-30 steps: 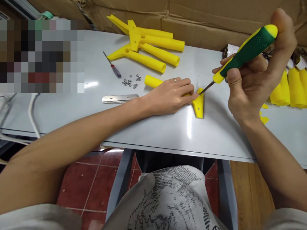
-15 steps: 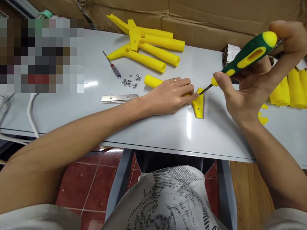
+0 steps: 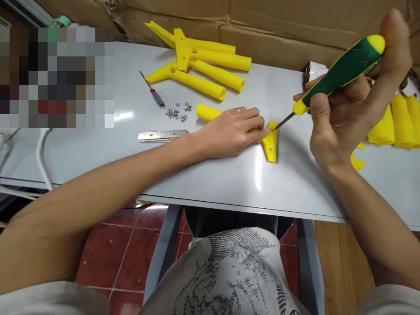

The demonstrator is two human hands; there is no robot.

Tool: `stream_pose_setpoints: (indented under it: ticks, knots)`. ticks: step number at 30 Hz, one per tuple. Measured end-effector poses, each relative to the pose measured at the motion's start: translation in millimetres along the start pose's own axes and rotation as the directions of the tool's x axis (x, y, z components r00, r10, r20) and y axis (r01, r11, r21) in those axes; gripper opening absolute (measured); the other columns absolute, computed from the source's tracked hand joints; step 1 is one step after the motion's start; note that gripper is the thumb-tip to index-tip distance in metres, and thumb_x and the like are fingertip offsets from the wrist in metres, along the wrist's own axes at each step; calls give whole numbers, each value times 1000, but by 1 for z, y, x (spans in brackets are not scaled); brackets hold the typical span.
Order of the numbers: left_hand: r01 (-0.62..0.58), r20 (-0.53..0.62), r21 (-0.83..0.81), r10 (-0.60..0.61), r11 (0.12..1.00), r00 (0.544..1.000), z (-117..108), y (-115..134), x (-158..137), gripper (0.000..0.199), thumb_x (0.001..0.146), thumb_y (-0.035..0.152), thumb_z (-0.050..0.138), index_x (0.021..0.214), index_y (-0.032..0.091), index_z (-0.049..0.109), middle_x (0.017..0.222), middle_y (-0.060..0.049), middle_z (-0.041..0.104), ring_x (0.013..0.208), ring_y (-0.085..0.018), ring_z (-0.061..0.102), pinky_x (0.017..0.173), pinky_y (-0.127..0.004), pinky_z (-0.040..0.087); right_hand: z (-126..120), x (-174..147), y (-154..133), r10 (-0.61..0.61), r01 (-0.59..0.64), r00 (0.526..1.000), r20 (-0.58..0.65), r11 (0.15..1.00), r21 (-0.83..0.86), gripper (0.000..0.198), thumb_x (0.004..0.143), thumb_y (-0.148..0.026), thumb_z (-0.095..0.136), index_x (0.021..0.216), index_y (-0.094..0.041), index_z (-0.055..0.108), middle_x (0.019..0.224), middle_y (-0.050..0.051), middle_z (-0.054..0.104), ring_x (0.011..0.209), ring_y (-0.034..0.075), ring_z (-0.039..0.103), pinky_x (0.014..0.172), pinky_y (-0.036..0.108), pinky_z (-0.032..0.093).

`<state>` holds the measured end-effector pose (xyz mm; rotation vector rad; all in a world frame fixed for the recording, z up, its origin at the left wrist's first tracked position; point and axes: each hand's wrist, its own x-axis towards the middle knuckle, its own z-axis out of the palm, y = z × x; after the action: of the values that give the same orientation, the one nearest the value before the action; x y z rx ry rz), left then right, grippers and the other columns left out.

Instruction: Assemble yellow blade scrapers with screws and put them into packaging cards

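Note:
My left hand [image 3: 238, 131] is closed over the handle of a yellow scraper [image 3: 270, 146], pressing it flat on the table. A thin metal blade edge shows along the right side of its head, and a screw sits in the lower hole. In my right hand [image 3: 348, 113] is a green and yellow screwdriver [image 3: 344, 70], tilted, thumb on the grip and a finger behind its butt end. The screwdriver's tip meets the upper part of the scraper head, beside my left fingertip. Whether a screw lies under the tip is hard to see.
Several yellow scraper handles [image 3: 210, 85] lie at the back. Nearer are a small screwdriver [image 3: 157, 98], loose screws [image 3: 175, 113] and metal blades [image 3: 162, 135]. More yellow parts [image 3: 382, 127] lie at the right. Cardboard [image 3: 269, 48] stands behind; a white cable [image 3: 42, 157] crosses the left edge.
The screwdriver has turned in my right hand: its handle slot has rotated out of sight. My right thumb and fingers have shifted along the handle. My left hand and the scraper stay in place.

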<state>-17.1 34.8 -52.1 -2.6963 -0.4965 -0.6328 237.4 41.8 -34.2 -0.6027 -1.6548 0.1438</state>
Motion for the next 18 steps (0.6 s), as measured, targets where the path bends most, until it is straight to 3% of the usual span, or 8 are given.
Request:
stream_pose_setpoints:
  ticks: [2,7,15,18]
  knots:
    - [-3,-18,11,3,1000,1000,0,0,1,28,121,28,49,129,17,74,109,-10,77,105,-23,67,84,-36,51,2,-1,9,-4,4,1000,5,1000,18,73,97,-76,67,164,-57,45,174,-7,36,89,13,68,81,40,75]
    - [2,-21,9,-2,1000,1000,-1,1,2,28,121,25,49,128,17,74,108,-10,77,105,-23,68,83,-36,51,6,-2,25,-67,70,994,-89,997,28,81,90,-84,68,162,-52,48,169,0,42,80,13,68,61,37,70]
    - [43,-1,-73,-43,996,999,1,1,0,29,120,26,47,128,19,75,110,-11,76,107,-24,67,87,-38,52,5,-1,12,-38,39,999,-16,997,62,70,97,-69,68,162,-56,49,171,-5,37,90,13,71,73,37,74]
    - [29,-5,-54,-29,998,1000,1,1,0,29,121,26,47,129,18,74,111,-11,77,108,-24,67,87,-37,51,6,-2,12,-49,50,999,-16,996,69,72,96,-69,70,163,-55,49,171,-4,38,88,13,70,69,36,73]
